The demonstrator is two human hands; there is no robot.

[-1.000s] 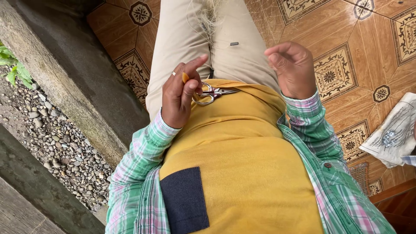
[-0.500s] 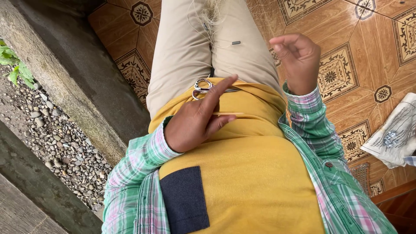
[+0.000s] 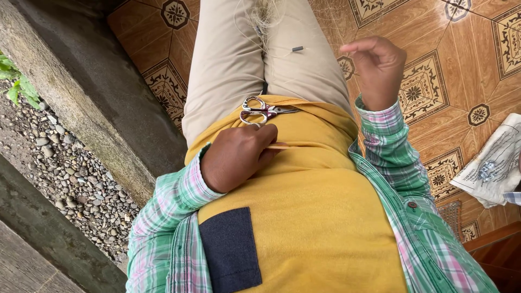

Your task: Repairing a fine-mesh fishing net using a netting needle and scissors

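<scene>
My left hand rests curled on my yellow shirt, its fingers closed on a thin tan stick that pokes out to the right. Just above its knuckles, small silver scissors lie at the shirt's hem on my beige trousers. My right hand is raised over my right thigh with fingertips pinched together; whether anything is between them cannot be made out. A tangle of fine pale thread and a small dark piece lie on the trousers.
Patterned brown floor tiles spread under me. A concrete ledge runs along the left, with gravel beyond it. A crumpled printed paper lies at the right edge, near a wooden piece.
My left hand has drawn back from the scissors and curled on the shirt, leaving the scissors lying at the hem. My right hand stays raised, fingers pinched tighter.
</scene>
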